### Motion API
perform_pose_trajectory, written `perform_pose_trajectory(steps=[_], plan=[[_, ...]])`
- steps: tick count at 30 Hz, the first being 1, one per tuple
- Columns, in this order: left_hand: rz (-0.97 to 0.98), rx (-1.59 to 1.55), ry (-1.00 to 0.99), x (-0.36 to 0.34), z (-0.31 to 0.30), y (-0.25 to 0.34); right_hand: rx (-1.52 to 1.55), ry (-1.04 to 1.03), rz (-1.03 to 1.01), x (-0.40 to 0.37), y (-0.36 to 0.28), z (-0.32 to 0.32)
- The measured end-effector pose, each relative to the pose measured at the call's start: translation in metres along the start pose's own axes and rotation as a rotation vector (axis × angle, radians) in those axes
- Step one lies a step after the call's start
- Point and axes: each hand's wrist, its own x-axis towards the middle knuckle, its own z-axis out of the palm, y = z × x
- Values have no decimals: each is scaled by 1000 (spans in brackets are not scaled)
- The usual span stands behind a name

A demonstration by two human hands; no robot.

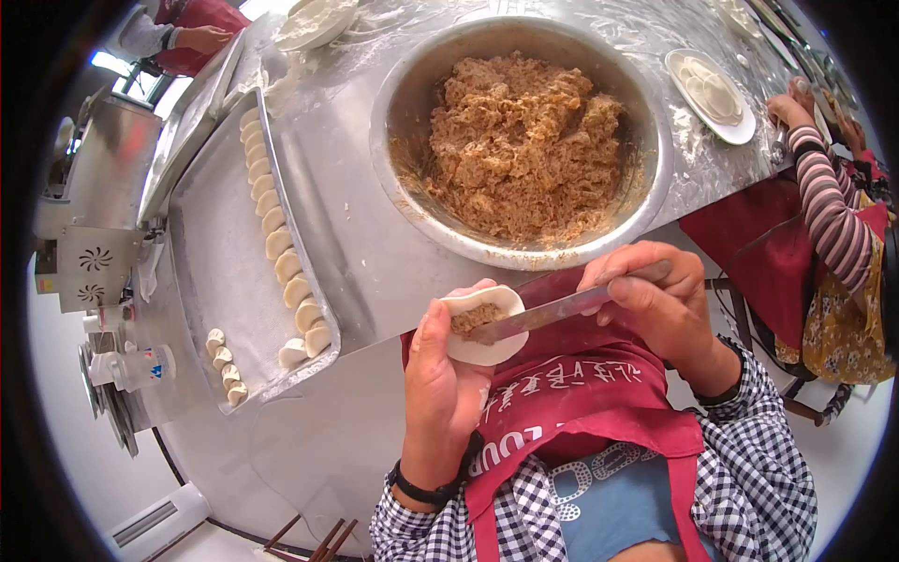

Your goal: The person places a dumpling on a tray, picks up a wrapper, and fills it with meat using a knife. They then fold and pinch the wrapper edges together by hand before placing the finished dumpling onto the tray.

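Note:
My left hand (438, 375) holds a round white dumpling wrapper (501, 351), cupped on the palm and fingers. A small mound of brown filling (473, 320) sits on the wrapper. In my right hand (660, 295) is a flat metal spatula (562, 307), gripped by its handle. Its blade tip touches the filling on the wrapper. Just beyond both hands stands a large metal bowl (386, 140) heaped with minced filling (524, 140).
On the left lies a metal tray (220, 234) with a row of folded dumplings (278, 244) and several more in its near corner. A plate of wrappers (749, 126) is at the right. Co-workers' hands (791, 108) work at the right, and another person (201, 39) stands at top left.

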Motion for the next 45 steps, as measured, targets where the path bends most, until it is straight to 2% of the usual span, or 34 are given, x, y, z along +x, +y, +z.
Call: perform_pose_trajectory(steps=[2, 5, 10, 15, 18, 21, 26, 34, 37, 39, 40, 42, 43, 45], plan=[[-4, -45, 41, 1, -1, 1, 3, 20, -5, 1, 0, -3], [-1, -30, -20, 0, -1, 0, -27, 36, -24, 0, 3, -3], [0, -23, 7, 2, -2, 1, -59, 22, -61, 1, 1, -6], [12, -27, -38, 2, 1, -1, 132, 36, -61, 4, 0, 3], [37, 34, -46, 0, 9, 0, 74, 13, -106, 9, 7, 5], [67, 37, -32, -1, 9, 0, -11, 59, -58, 7, 7, 5], [-16, 48, -24, 5, -1, -1, 14, 65, -64, 7, 5, 3], [10, -19, -24, 6, -5, -2, -44, 67, -79, 7, 0, -4], [13, -29, 8, 5, -7, 0, 11, 84, -146, 8, -16, -14], [19, -16, 29, 5, -7, 1, -121, 207, -387, 12, -23, -24], [9, -33, 38, 5, -7, 2, -122, 211, -389, 13, -25, -29], [0, -49, 44, 4, -6, 3, -582, 293, -578, 16, -30, -37], [-2, -41, 20, 3, -4, 4, -581, 295, -579, 20, -32, -40], [-6, -31, -6, 0, 0, 7, -1253, 21, -783, 27, -37, -46]])
